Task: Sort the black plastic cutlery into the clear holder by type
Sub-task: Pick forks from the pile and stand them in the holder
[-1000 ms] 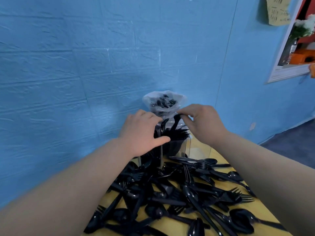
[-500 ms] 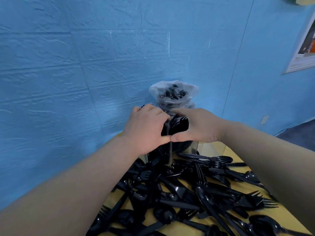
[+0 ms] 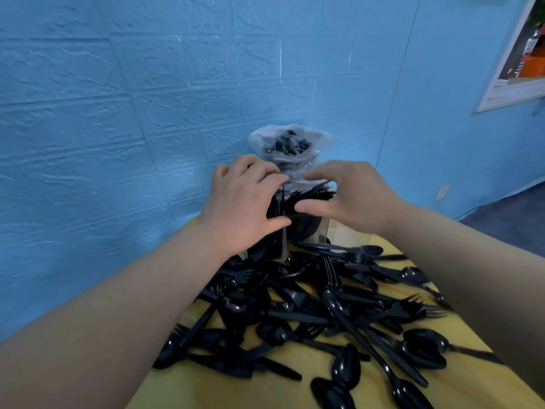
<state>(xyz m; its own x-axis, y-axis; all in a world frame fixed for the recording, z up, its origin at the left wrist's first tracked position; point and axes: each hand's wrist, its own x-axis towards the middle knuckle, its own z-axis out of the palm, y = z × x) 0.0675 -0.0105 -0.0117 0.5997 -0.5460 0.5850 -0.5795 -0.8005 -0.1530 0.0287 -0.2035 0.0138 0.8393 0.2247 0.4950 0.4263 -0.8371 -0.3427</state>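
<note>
Hands first: the left hand [image 3: 241, 205] sits over the left side of the clear holder [image 3: 306, 231], fingers spread and relaxed, thumb pointing toward three o'clock, gripping nothing that shows. Right hand [image 3: 351, 196] hovers at three o'clock of it, over the holder's right side, fingers extended and loose, thumb reaching toward nine o'clock; the two thumbs nearly meet but stay apart. Beneath the palms, the holder stands upright on the yellow worktop [image 3: 236, 388], packed with black fork heads [image 3: 312, 193] poking up between the hands. Whether either palm actually touches the cutlery, hard to tell. At twelve o'clock, just behind the holder, a crinkled clear plastic bag [image 3: 290, 146] holds more black pieces. Out toward six o'clock, the loose pile of black cutlery [image 3: 309, 308] sprawls across the worktop, forks and spoons crossed over one another. Blue textured wall [image 3: 118, 113] behind everything.
</note>
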